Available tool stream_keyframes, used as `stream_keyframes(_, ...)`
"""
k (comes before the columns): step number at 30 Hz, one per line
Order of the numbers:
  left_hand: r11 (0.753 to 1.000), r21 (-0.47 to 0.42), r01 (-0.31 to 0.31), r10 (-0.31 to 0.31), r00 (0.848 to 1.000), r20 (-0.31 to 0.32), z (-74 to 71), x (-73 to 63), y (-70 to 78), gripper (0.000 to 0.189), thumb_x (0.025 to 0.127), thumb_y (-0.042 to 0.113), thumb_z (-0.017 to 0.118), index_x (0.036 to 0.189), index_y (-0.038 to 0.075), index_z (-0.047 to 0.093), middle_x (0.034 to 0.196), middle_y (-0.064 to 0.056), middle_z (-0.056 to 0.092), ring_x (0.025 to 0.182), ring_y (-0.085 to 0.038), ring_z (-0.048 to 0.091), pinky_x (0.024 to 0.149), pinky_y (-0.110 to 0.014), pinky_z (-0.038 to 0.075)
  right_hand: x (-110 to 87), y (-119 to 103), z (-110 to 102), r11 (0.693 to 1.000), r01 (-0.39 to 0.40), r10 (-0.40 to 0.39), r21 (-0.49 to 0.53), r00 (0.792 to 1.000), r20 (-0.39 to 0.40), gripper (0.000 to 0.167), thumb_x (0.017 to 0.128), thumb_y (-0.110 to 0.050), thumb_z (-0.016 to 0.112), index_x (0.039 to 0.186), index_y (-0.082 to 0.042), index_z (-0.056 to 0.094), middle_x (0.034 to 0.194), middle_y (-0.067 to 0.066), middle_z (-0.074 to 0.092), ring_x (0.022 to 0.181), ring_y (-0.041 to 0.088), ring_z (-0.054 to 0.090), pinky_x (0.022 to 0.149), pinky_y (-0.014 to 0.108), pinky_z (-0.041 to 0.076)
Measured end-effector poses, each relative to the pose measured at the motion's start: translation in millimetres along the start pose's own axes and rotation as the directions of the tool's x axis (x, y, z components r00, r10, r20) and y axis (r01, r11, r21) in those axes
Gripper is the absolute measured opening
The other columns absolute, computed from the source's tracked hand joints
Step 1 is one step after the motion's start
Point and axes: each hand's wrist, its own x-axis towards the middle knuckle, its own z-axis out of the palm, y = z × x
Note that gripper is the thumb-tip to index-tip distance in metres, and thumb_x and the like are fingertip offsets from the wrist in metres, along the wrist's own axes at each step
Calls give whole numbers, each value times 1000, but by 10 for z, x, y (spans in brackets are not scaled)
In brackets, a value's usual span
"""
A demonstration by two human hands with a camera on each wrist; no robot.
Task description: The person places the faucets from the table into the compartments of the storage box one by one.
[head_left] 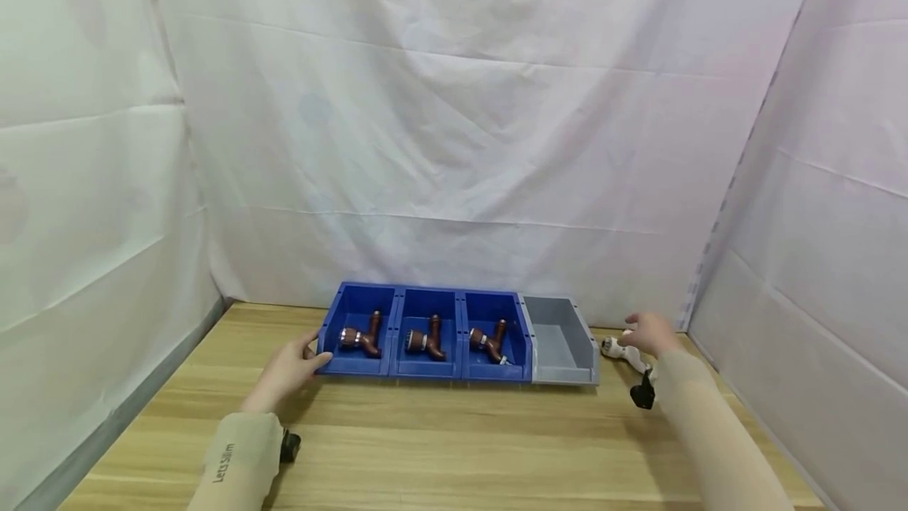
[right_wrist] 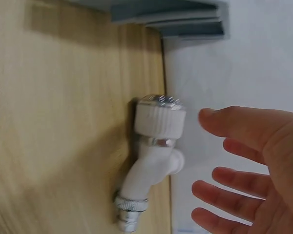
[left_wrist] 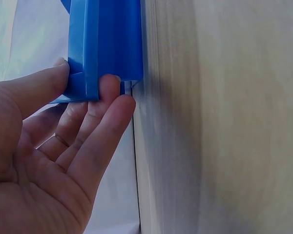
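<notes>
My left hand (head_left: 287, 369) holds the side of the leftmost blue bin (head_left: 355, 370); the left wrist view shows the thumb on its rim and fingertips against the outer wall. That bin is the end of a row of three blue bins, each with a brown tap inside: left tap (head_left: 370, 347), middle tap (head_left: 437, 349), right tap (head_left: 491, 344). A grey bin (head_left: 563, 374) adjoins at the right end. Beyond it, a white tap (right_wrist: 158, 163) with a ribbed knob lies on the table. My right hand (right_wrist: 278, 165) hovers beside this tap, fingers spread and apart from it.
The bins stand on a wood-grain table (head_left: 440, 448) near its back edge. White cloth (head_left: 440, 140) hangs behind and along both sides. A black wrist device (head_left: 642, 391) sits by the right cuff, another device (head_left: 289, 446) by the left.
</notes>
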Motion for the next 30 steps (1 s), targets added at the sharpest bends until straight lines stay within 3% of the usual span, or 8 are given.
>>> stream_keyframes(10, 1000, 4, 0, 0, 1000, -7, 24, 1, -18, 60, 94, 14, 63, 143, -10, 37, 67, -5, 55, 54, -18, 53, 51, -32, 43, -21, 190, 100, 1000, -6, 7, -13, 999, 54, 61, 78, -11, 75, 126, 17, 51, 128, 38, 48, 112, 57, 47, 88, 59, 44)
stream_keyframes(15, 1000, 12, -5, 6, 1000, -14, 22, 0, -13, 60, 94, 14, 63, 142, -10, 38, 68, -6, 56, 54, -16, 52, 51, -32, 42, -7, 223, 110, 1000, -17, 18, -10, 997, 74, 54, 79, -12, 74, 122, 15, 56, 124, 37, 52, 109, 55, 50, 86, 58, 46)
stream_keyframes(22, 1000, 14, -1, 1, 1000, -14, 22, 2, -10, 59, 94, 14, 63, 142, -10, 38, 67, -7, 56, 53, -16, 51, 50, -31, 41, 35, 255, 146, 999, -39, 41, -18, 996, 76, 38, 78, -10, 75, 106, 14, 64, 105, 30, 62, 91, 43, 61, 73, 49, 51)
stream_keyframes(30, 1000, 22, -15, 15, 1000, -21, 16, 12, 10, 59, 94, 16, 64, 141, -11, 39, 67, -4, 56, 54, -17, 52, 50, -32, 41, 51, 248, 168, 998, -57, 59, -32, 996, 63, 38, 76, -7, 75, 106, 13, 65, 105, 31, 63, 94, 45, 59, 76, 51, 50)
